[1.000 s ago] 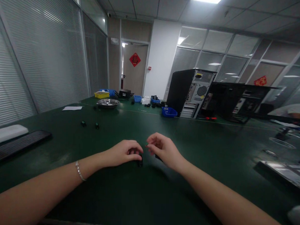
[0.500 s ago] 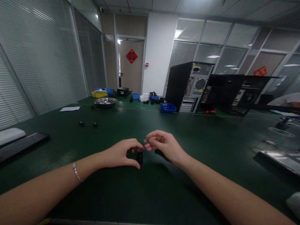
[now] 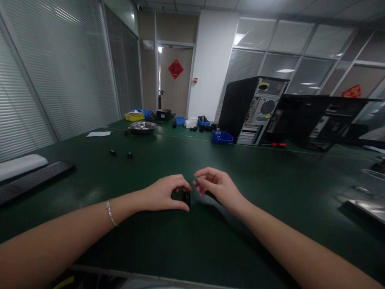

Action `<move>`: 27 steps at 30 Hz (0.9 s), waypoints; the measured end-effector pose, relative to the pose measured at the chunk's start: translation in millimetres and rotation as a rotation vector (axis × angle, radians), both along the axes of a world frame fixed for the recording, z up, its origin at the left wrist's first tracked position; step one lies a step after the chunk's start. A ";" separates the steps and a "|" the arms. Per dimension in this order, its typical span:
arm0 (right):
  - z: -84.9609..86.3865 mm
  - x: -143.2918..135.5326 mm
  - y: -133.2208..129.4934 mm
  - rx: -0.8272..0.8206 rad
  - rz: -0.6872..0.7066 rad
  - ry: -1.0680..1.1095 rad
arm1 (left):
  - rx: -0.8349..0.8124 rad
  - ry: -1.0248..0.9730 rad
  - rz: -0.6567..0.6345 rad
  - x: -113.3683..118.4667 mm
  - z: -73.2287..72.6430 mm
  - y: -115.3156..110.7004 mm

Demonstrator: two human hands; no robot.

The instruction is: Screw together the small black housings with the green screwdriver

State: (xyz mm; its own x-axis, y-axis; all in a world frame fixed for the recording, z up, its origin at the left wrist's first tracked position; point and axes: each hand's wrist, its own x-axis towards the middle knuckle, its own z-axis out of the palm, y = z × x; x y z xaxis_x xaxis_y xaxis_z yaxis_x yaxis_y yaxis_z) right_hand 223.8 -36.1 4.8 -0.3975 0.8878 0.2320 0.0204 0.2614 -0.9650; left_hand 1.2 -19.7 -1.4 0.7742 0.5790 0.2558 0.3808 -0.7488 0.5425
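Observation:
My left hand rests low over the green tabletop, thumb and fingers curved round a small black part. That part stands on or just above the table between the thumb tip and the fingertips; its exact kind is too small to make out. Just to the right, my right hand pinches a tiny green piece, which looks like a small circuit board, between thumb and forefinger. A short gap lies between the green piece and my left fingertips.
Two small black pieces lie at the left, beyond a keyboard. Farther back are a metal bowl and a blue bin. A computer tower stands at the back right. Flat shiny equipment lies at the right.
The whole view has shifted, so things appear farther right. Both hands keep nearly the same pose, with the green piece still in my right fingers and the black part at my left.

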 end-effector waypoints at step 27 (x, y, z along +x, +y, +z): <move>2.8 -10.0 -14.6 0.312 -0.066 -0.561 | -0.119 -0.065 0.078 4.9 -5.1 -1.2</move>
State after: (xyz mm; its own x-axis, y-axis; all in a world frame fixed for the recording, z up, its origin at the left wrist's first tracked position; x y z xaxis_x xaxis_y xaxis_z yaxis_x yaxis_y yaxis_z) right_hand 213.9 -50.7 7.6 -0.4799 0.8390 0.2564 0.5253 0.5089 -0.6820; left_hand 6.0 -20.9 -6.5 0.7097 0.6658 0.2303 0.3963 -0.6475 0.6509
